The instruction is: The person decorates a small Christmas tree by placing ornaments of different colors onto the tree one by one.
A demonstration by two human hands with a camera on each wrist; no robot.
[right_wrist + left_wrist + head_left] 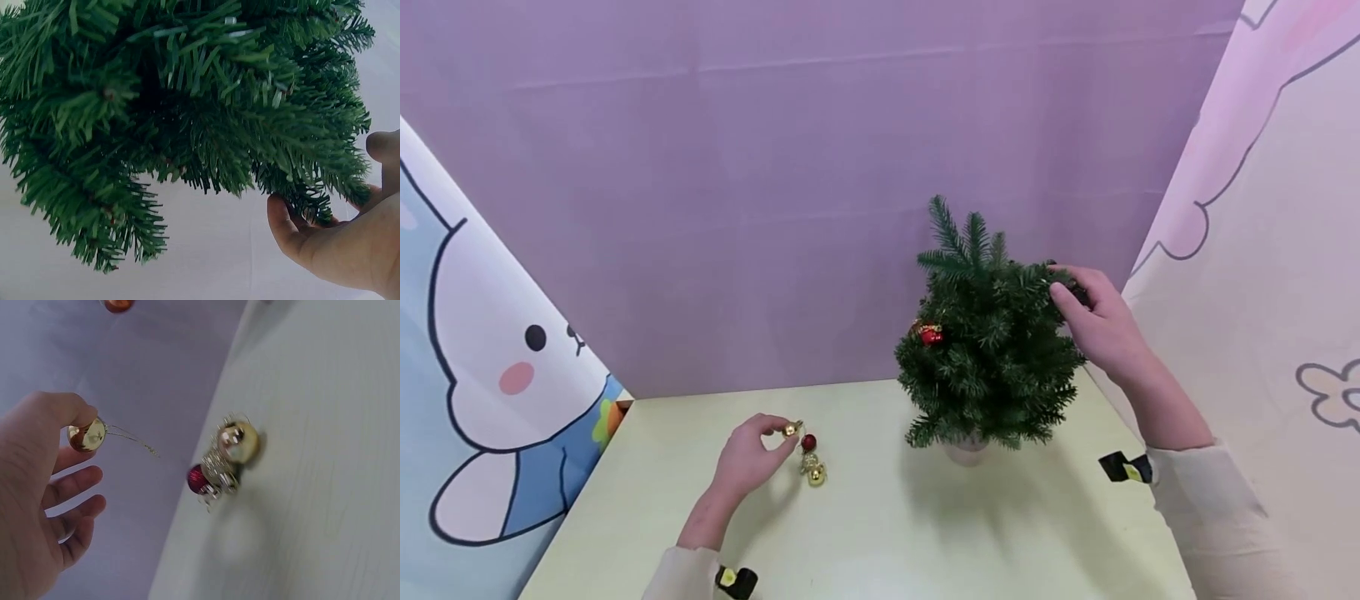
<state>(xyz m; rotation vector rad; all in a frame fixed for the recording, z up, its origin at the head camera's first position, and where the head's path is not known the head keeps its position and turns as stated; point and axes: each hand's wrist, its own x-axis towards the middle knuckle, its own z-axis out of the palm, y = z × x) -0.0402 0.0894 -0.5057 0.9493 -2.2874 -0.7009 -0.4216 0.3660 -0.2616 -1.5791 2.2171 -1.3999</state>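
My left hand [748, 458] pinches a shiny gold ball ornament [87, 434] between thumb and index finger, its other fingers loosely bent. A gold hanging loop trails from the ball. Just beyond that hand, on the table, lie a dark red ball [808, 442], a glittery gold ornament [809, 462] and another shiny gold ball [817, 476], close together. A small green artificial Christmas tree [985, 350] stands upright to the right. At its upper right side my right hand [1101, 321] holds a branch, with fingers curved around the tip. A red ornament [931, 335] hangs on the tree's left side.
The pale yellow table [865, 533] carries the tree on a light-coloured base [967, 450], partly hidden under the branches. A purple backdrop [805, 208] rises behind. Printed cartoon panels flank the table, a rabbit panel [512, 333] at the left and a flower panel [1285, 292] at the right.
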